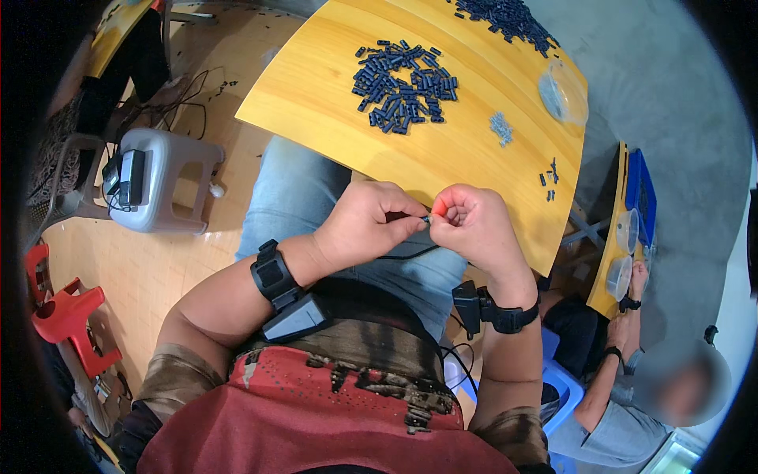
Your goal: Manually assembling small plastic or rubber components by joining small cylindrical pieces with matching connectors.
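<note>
My left hand (374, 223) pinches a small dark piece (426, 219) between thumb and forefinger, just off the near edge of the yellow table. My right hand (472, 224) meets it there, its thumb and forefinger closed at the other end of the piece; whether they hold something of their own is hidden. Beyond my hands, a large heap of small black plastic parts (403, 87) lies on the wooden tabletop (316, 87). A little pile of silvery small pieces (500, 128) rests farther right. Several loose dark parts (549, 180) are scattered near the right edge.
A clear plastic tub (564, 93) and another black heap (509, 20) sit at the table's far right. On the left stand a grey stool (162, 182) with black devices and a red stool (75, 320). A seated person (616, 379) works at a neighbouring table on the right.
</note>
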`<state>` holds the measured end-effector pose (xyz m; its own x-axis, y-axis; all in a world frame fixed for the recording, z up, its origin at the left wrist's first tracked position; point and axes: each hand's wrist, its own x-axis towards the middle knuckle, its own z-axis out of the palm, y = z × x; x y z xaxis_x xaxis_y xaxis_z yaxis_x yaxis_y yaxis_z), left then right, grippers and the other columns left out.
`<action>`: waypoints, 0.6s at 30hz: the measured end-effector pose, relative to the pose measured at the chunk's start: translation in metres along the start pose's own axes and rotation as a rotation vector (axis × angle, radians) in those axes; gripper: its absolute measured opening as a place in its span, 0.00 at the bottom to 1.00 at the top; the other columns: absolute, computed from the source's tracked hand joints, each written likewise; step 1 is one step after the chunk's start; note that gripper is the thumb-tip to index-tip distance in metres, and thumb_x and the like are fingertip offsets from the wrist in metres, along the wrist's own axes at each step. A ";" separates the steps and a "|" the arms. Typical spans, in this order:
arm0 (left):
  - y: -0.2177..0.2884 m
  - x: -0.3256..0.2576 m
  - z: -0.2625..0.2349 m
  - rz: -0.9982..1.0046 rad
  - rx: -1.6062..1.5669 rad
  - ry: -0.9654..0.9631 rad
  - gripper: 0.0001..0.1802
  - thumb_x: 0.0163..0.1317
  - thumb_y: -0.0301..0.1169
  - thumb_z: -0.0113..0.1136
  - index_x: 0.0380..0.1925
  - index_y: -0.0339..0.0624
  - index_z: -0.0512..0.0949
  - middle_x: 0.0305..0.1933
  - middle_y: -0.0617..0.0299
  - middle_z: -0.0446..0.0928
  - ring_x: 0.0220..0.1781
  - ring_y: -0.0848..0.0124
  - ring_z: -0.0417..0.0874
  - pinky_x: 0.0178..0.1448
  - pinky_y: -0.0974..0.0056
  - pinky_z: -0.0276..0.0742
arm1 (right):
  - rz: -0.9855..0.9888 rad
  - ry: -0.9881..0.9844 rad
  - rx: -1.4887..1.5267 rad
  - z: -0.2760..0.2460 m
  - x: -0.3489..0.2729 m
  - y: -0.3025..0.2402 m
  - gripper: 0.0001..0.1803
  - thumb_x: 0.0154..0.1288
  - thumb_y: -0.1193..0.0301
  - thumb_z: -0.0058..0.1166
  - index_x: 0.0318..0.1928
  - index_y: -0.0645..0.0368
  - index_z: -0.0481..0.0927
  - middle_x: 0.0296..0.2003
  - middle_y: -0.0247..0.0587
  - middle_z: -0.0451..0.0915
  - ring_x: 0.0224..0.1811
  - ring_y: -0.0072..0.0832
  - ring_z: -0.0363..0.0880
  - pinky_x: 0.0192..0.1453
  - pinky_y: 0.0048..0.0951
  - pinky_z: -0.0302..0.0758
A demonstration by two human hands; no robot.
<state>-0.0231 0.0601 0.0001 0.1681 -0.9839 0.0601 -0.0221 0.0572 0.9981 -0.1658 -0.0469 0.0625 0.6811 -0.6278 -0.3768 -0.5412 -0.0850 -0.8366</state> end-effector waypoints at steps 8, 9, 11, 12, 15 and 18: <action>0.003 0.000 0.000 -0.053 -0.112 0.012 0.04 0.59 0.24 0.63 0.33 0.35 0.82 0.23 0.65 0.76 0.17 0.82 0.74 0.18 0.75 0.67 | 0.022 0.008 0.191 -0.003 -0.004 0.004 0.03 0.51 0.79 0.58 0.28 0.64 0.77 0.22 0.27 0.76 0.23 0.11 0.71 0.27 0.15 0.69; 0.004 0.000 0.000 -0.107 -0.193 0.015 0.04 0.59 0.24 0.63 0.34 0.36 0.82 0.22 0.66 0.76 0.17 0.82 0.73 0.18 0.75 0.67 | 0.043 0.018 0.276 -0.003 -0.005 0.004 0.03 0.52 0.79 0.58 0.29 0.64 0.77 0.23 0.26 0.76 0.23 0.11 0.71 0.28 0.15 0.69; 0.006 0.000 0.001 -0.118 -0.204 0.013 0.04 0.59 0.24 0.63 0.34 0.36 0.81 0.22 0.67 0.76 0.17 0.82 0.73 0.18 0.75 0.67 | 0.045 0.013 0.290 -0.002 -0.006 0.006 0.03 0.52 0.80 0.57 0.29 0.64 0.77 0.23 0.26 0.76 0.24 0.11 0.71 0.28 0.14 0.69; 0.006 0.000 0.001 -0.128 -0.215 0.009 0.04 0.59 0.24 0.63 0.34 0.36 0.81 0.21 0.67 0.75 0.17 0.83 0.72 0.18 0.75 0.66 | 0.046 0.010 0.305 -0.002 -0.006 0.006 0.03 0.52 0.80 0.57 0.29 0.64 0.77 0.24 0.26 0.76 0.24 0.11 0.71 0.28 0.14 0.69; 0.005 -0.001 0.001 -0.085 -0.162 0.028 0.05 0.60 0.25 0.63 0.35 0.36 0.81 0.21 0.67 0.75 0.17 0.83 0.72 0.18 0.75 0.67 | 0.037 0.021 0.297 0.000 -0.006 0.007 0.03 0.52 0.80 0.57 0.29 0.64 0.77 0.23 0.27 0.76 0.24 0.11 0.71 0.28 0.14 0.69; 0.003 -0.002 0.002 -0.100 -0.179 0.020 0.05 0.60 0.25 0.62 0.35 0.35 0.81 0.20 0.67 0.75 0.17 0.83 0.72 0.18 0.75 0.67 | 0.025 0.049 0.220 0.003 -0.007 0.004 0.03 0.52 0.80 0.57 0.29 0.64 0.77 0.23 0.27 0.76 0.24 0.11 0.71 0.28 0.14 0.69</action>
<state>-0.0253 0.0619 0.0027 0.1804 -0.9827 -0.0407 0.1709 -0.0094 0.9852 -0.1711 -0.0408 0.0601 0.6413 -0.6648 -0.3831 -0.4335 0.0981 -0.8958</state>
